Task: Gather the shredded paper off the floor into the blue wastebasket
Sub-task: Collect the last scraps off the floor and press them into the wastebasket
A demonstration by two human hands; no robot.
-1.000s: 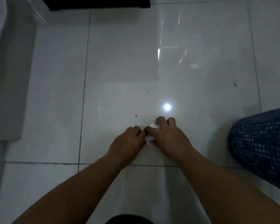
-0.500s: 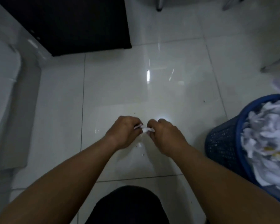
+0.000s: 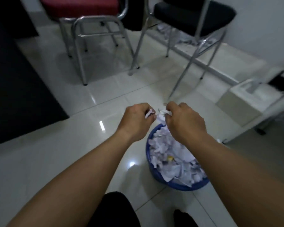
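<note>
The blue wastebasket stands on the white tile floor, heaped with crumpled white paper. My left hand is closed on a small scrap of shredded paper, raised just left of the basket's far rim. My right hand pinches more white scraps directly above the basket's far edge. The two hands are close together, fingertips nearly meeting. More paper litter lies on the floor under the black chair by the wall.
A red-seated chair with chrome legs and a black-seated chair stand ahead. A dark mat or furniture fills the left. A white box-like unit sits at the right. My dark-clothed knees show at the bottom.
Both hands lifted off the floor with paper scraps and swung right to above the wastebasket. The view turned right and up, bringing the full basket and the chairs into sight.
</note>
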